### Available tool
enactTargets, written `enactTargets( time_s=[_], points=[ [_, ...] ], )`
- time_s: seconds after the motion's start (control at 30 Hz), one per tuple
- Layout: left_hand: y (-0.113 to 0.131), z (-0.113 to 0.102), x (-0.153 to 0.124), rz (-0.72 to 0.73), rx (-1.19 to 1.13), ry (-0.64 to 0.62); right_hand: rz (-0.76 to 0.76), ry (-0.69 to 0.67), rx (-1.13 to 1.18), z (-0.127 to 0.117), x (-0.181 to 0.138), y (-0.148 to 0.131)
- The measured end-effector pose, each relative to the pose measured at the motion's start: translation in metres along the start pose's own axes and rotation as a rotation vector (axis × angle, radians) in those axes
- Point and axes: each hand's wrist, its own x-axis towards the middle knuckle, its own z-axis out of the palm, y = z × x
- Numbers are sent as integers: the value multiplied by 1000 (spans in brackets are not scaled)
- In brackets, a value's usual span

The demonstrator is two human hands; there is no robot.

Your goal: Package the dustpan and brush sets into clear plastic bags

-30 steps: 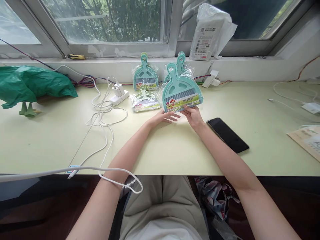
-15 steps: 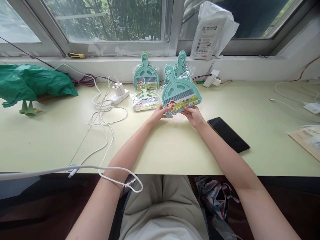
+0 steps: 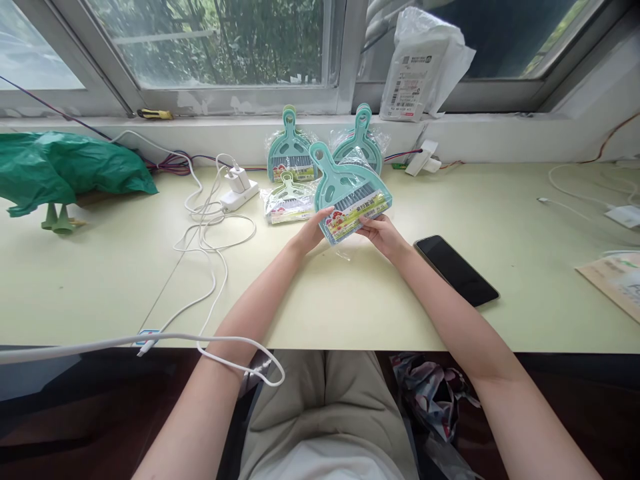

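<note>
Between my two hands is a teal mini dustpan and brush set (image 3: 354, 190), wrapped in clear plastic with a printed label along its lower part. It tilts, its handle leaning to the left. My left hand (image 3: 313, 230) grips its lower left corner, thumb in front. On the bottom edge, my right hand (image 3: 379, 232) pinches it with the thumb over the label. Behind it, another teal dustpan set (image 3: 361, 143) leans against the wall, partly covered. To the left stands a further teal set (image 3: 292, 150), with a pale green set (image 3: 289, 200) lying in front.
A black phone (image 3: 456, 269) lies right of my right forearm. White cables (image 3: 210, 250) and a power strip (image 3: 239, 195) spread on the left, near a green plastic bag (image 3: 75, 170). A utility knife (image 3: 155, 114) and a white wrapped package (image 3: 417, 67) rest on the sill.
The held dustpan set has shifted left and slightly toward me, its handle leaning further left. More of the teal set behind it shows now.
</note>
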Motion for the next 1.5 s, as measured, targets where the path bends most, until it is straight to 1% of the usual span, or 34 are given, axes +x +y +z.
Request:
enactTargets(
  time_s=[0.13, 0.2, 0.4, 0.57, 0.67, 0.83, 1.07, 1.3, 1.5],
  points=[
    [-1, 1, -1, -70, -25, -28, 8, 23, -8, 1, -1, -1],
    [0, 3, -2, -80, -29, -24, 2, 24, -12, 1, -1, 0],
    [3, 5, -2, -2, -26, 36, -57, 41, 25, 1, 2, 4],
    [2, 4, -1, 14, 68, 98, -88, 100, 57, -2, 3, 2],
    [0, 4, 0, 12, 104, 117, -97, 111, 69, -3, 4, 2],
    [-1, 2, 0, -6, 157, 134, -71, 116, 72, -4, 5, 4],
    [-2, 2, 1, 13, 146, 146, -87, 156, 71, 3, 3, 4],
    [0, 7, 0, 3, 143, 200, -99, 143, 83, 5, 2, 5],
    [-2, 6, 2, -3, 142, 248, -92, 150, 83, 3, 3, 6]
  ],
)
